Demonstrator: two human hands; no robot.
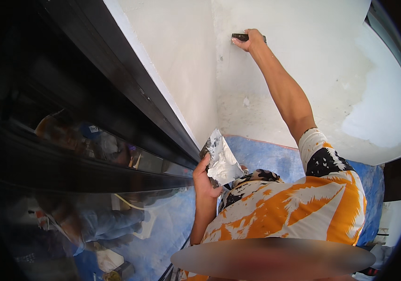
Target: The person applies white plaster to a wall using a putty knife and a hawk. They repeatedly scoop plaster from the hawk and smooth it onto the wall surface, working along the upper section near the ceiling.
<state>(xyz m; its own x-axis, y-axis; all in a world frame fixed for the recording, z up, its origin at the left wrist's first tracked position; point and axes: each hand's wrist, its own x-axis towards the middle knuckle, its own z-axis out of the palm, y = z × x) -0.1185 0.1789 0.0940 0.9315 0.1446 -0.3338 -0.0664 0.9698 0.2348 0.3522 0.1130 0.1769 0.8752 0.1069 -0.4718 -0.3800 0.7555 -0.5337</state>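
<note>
Raised high and stretched out to the wall, my right hand [251, 40] is closed around a dark, bar-like putty scraper [241, 36]. The scraper is at the pale wall [294, 61], close to the inner corner; its blade is mostly hidden by the hand and the angle. Low in front of my body, my left hand [204, 179] grips the edge of a flat plasterer's hawk [216, 139]. A thick, ragged heap of white putty [224, 161] covers much of the hawk's face.
A dark framed glass door [130, 89] runs along the left, with reflections in it. Blue sheeting [271, 152] covers the floor below the wall. A brighter white patch [381, 112] shows on the wall's right side. Dark trim [397, 175] stands at far right.
</note>
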